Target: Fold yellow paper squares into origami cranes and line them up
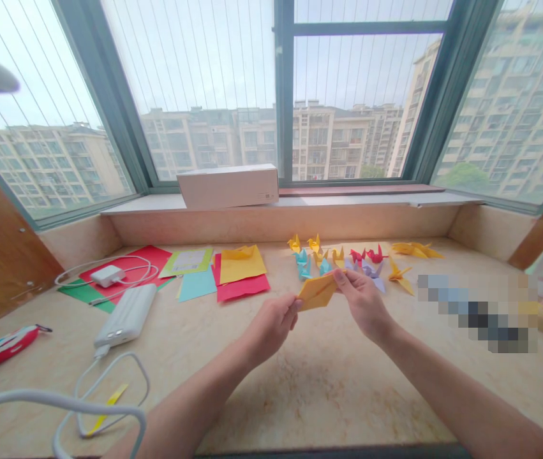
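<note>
A long white box (227, 186) lies shut on the window sill (348, 199), so its contents cannot be seen. A red pouch (6, 344) lies at the far left of the desk (323, 382), and what it holds cannot be told either. Both hands are raised just above the middle of the desk and grasp a folded orange paper (318, 292) between them. The left hand (274, 325) has its fingers curled in, pinching the paper's left end. The right hand (362, 299) pinches the right end between thumb and fingertips. The paper's long axis runs left to right, with its right end a little higher and farther from the person. Just beyond it stands a cluster of small paper cranes (338, 258), and to their left lies a stack of coloured sheets (240, 274).
</note>
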Demonstrator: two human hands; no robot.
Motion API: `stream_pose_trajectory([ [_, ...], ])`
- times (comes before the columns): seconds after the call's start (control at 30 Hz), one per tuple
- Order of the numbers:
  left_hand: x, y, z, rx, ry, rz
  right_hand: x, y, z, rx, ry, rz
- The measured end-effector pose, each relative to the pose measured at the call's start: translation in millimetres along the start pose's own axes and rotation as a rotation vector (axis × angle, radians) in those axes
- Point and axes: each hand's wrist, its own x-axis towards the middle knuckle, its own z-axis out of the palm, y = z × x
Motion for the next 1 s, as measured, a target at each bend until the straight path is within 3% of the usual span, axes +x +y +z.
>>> stream_pose_trajectory([
  [0.17, 3, -3, -4.2, -0.033, 0.042, -0.015, -2, -2, 0, -0.062, 0.054, -0.051],
  [0.3, 8, -8, -8.9, -0.098, 0.207, -0.084, -3, -6, -2, -0.178, 0.144, -0.117],
  [0.37, 11, -11, -8.8, -0.154, 0.264, -0.147, -4, -7, -2, -0.188, 0.198, -0.182],
  [0.43, 13, -13, -6.6, -0.247, 0.232, -0.204, -6, -6, -2, -0.228, 0.206, -0.297],
  [0.5, 13, -12, -3.7, -0.404, 0.154, -0.235, -9, -4, -1, -0.328, 0.112, -0.428],
  [0.57, 12, -8, -2.1, -0.553, 0.116, -0.206, -13, -1, 2, -0.433, -0.059, -0.518],
  [0.67, 12, -3, -3.9, -0.668, 0.126, -0.122, -19, 3, 6, -0.524, -0.335, -0.555],
  [0.77, 13, -3, -7.0, -0.726, 0.138, -0.089, -21, 5, 8, -0.557, -0.468, -0.541],
  [0.83, 14, -4, -7.7, -0.728, 0.147, -0.093, -20, 5, 10, -0.532, -0.428, -0.526],
  [1.0, 12, -2, -5.0, -0.679, 0.137, -0.099, -17, 4, 11, -0.462, -0.182, -0.456],
])
